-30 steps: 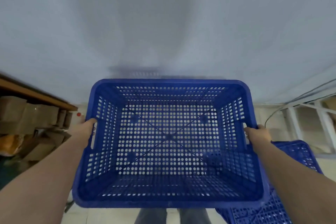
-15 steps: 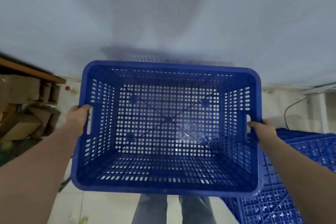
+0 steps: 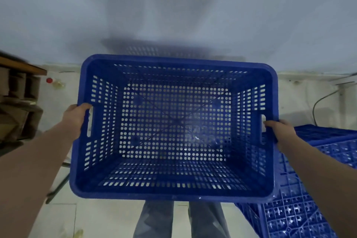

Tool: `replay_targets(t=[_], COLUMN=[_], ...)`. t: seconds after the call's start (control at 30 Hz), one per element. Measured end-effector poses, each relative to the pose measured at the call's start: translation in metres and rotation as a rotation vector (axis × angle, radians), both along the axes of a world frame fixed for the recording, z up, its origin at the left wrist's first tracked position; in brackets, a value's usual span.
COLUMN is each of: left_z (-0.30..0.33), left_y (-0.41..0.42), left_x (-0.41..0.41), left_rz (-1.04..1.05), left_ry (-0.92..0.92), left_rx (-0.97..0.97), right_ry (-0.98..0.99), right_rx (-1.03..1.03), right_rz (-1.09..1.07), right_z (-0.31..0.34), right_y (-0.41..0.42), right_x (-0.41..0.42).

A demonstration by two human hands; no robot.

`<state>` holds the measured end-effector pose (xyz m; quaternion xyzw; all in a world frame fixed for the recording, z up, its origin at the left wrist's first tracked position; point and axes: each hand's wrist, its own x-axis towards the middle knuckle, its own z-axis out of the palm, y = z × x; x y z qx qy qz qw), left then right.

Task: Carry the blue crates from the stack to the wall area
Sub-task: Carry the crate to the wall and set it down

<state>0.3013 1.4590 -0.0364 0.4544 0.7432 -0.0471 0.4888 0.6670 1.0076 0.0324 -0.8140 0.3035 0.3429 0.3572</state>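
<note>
Now carrying | we hold the empty blue crate level, facing the wall | left hand and right hand curl fingers closed through opposite handle slots for balance | other blue crates sit right of it

Blue crate held up w/ left hand & right hand at side handles, facing wall.
</note>
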Motion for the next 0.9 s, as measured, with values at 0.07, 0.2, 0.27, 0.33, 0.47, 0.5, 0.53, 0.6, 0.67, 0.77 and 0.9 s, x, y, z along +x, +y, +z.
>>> replay_targets(t=[0.07, 0.2, 0.27, 0.33, 0.47, 0.5, 0.53, 0.6, 0.67, 0.77, 0.9], left_z=[0.001, 0.026, 0.030, 0.031, 0.023, 0.021, 0.016, 0.005, -0.003, -0.010, -0.016], left_y=[-0.003, -0.021, -0.025, -0.025, -0.025, -0.027, -0.029, -0.033, -0.036, -0.034, -0.025], left_x=[0.007, 0.037, 0.048, 0.053, 0.058, 0.060, 0.061, 0.063, 0.067, 0.081, 0.096], left_rz=[-0.027, -0.029, -0.047, -0.026, -0.008, -0.012, -0.015, -0.015, -0.016, -0.041, -0.068], left_ry=[-0.022, -0.026, -0.013, -0.011, -0.045, -0.054, -0.055, -0.053, -0.063, -0.078, -0.101], left_rx=[-0.023, -0.033, -0.049, -0.094, -0.167, -0.184, -0.194, -0.203, -0.189, -0.176, -0.179], right_ry=[0.001, -0.005, -0.005, -0.002, 0.003, 0.012, 0.023, 0.043, 0.048, 0.042, 0.032], right_rx=[-0.009, -0.006, -0.004, 0.004, 0.006, 0.001, -0.004, -0.017, -0.019, -0.021, -0.013], right_rz=[-0.002, -0.005, 0.000, 0.019, 0.054, 0.056, 0.063, 0.084, 0.084, 0.074, 0.096], right_z=[-0.013, -0.039, -0.048, -0.055, -0.071, -0.074, -0.078, -0.085, -0.092, -0.099, -0.106], right_y=[0.001, 0.010, 0.013, 0.017, 0.024, 0.026, 0.026, 0.026, 0.025, 0.026, 0.029], right_x=[0.000, 0.002, 0.006, 0.012, 0.024, 0.026, 0.029, 0.033, 0.037, 0.040, 0.044])
